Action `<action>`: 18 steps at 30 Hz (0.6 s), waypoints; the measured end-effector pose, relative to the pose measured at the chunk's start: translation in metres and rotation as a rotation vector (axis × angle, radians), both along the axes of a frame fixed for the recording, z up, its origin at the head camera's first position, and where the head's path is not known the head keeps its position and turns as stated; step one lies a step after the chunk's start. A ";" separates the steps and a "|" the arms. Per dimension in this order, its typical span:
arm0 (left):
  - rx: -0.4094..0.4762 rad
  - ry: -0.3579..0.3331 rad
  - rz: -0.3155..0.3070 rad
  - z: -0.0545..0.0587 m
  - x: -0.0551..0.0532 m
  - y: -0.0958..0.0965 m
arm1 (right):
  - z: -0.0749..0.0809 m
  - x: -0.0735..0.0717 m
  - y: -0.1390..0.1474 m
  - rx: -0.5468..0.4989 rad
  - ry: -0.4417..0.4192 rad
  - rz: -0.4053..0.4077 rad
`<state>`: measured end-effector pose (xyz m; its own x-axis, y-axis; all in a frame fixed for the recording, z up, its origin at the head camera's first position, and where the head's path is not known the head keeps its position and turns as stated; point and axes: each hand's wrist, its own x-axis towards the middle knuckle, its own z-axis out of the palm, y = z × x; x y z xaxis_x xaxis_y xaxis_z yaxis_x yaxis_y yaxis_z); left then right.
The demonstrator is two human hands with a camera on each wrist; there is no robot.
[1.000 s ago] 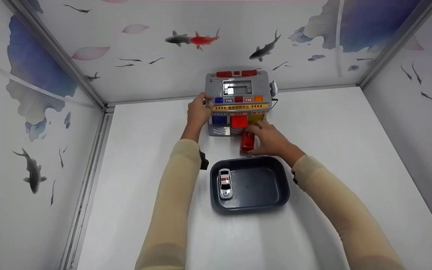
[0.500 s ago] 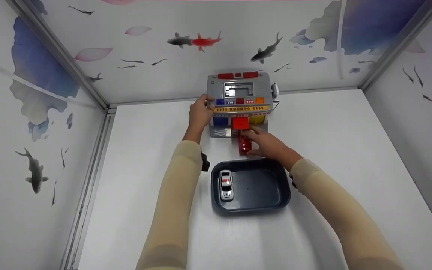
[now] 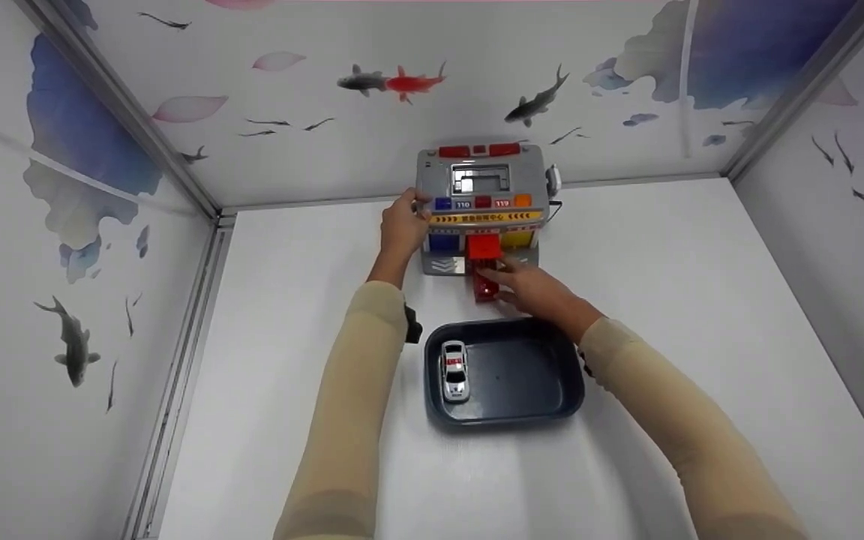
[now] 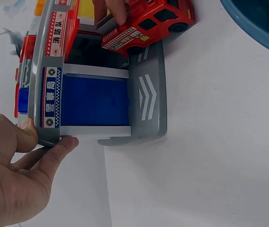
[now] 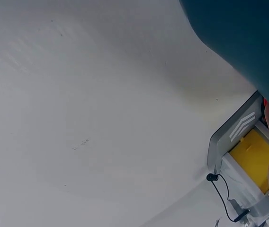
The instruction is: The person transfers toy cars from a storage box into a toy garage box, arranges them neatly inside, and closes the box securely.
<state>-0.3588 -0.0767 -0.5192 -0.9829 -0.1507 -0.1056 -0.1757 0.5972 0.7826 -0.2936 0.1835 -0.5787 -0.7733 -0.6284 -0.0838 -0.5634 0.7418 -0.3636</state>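
A grey toy rescue station [image 3: 439, 172] stands at the back wall. Its left edge is pinched between the thumb and fingers of my left hand [image 3: 403, 229]. The red flap [image 3: 484, 246] over the middle bay is raised, while the blue door [image 4: 94, 101] and the yellow door [image 5: 253, 156] are down. My right hand [image 3: 544, 289] grips a red toy fire truck [image 4: 158, 23] from its right side. In the left wrist view the truck sits tilted across the ramp, one end at the middle bay's opening. Little of the right hand shows in the right wrist view.
A dark blue tray [image 3: 507, 424] lies in front of the station, with a white toy car [image 3: 454, 371] along its left side. A black cord [image 5: 227, 198] hangs at the station's right side. Printed wall panels enclose the white table [image 3: 289, 247].
My right hand has moved the fire truck left and toward the station, from beside the middle bay to in front of it under the raised flap. My left hand keeps its hold.
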 end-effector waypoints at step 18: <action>-0.035 -0.006 -0.022 0.001 -0.001 0.000 | -0.004 0.001 -0.007 0.195 0.155 -0.008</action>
